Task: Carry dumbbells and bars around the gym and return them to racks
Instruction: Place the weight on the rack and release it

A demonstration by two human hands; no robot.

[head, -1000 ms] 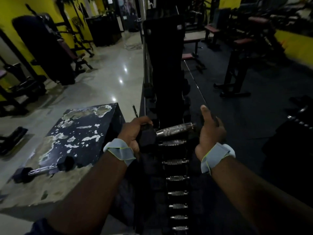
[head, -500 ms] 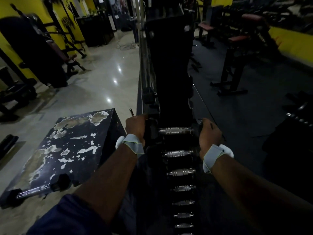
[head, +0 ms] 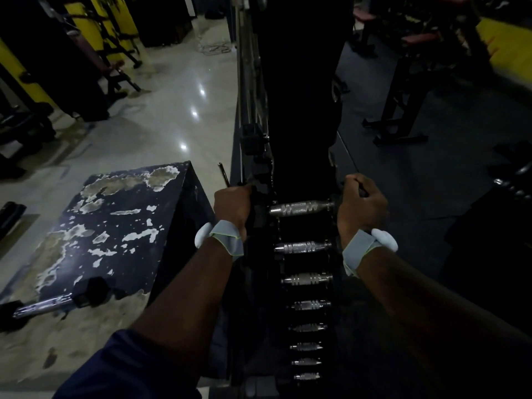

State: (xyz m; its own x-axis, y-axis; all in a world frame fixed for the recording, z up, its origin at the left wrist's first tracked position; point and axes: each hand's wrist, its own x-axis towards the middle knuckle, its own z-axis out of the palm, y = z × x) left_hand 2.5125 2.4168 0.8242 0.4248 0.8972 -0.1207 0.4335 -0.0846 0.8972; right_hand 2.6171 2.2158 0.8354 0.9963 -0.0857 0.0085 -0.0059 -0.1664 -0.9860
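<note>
Got both hands wrapped around the ends of the top dumbbell (head: 299,208) on the rack (head: 288,156), left hand (head: 231,205) and right hand (head: 361,204) closed tight. Another dumbbell (head: 57,302) sits on the scuffed box (head: 115,226) to my left.

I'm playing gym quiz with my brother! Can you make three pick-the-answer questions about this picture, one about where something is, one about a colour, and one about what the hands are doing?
1. Where does the loose dumbbell lie?
A on the worn box
B on a bench
C in a hand

2. What colour are the wristbands?
A red
B grey
C black

3. What are both hands doing?
A hanging open
B waving
C gripping the ends of the top dumbbell on the rack

Answers: 1 A, it rests at the box's near corner. 2 B, both bands look pale grey. 3 C, the left hand and right hand are closed on its two ends.
</note>
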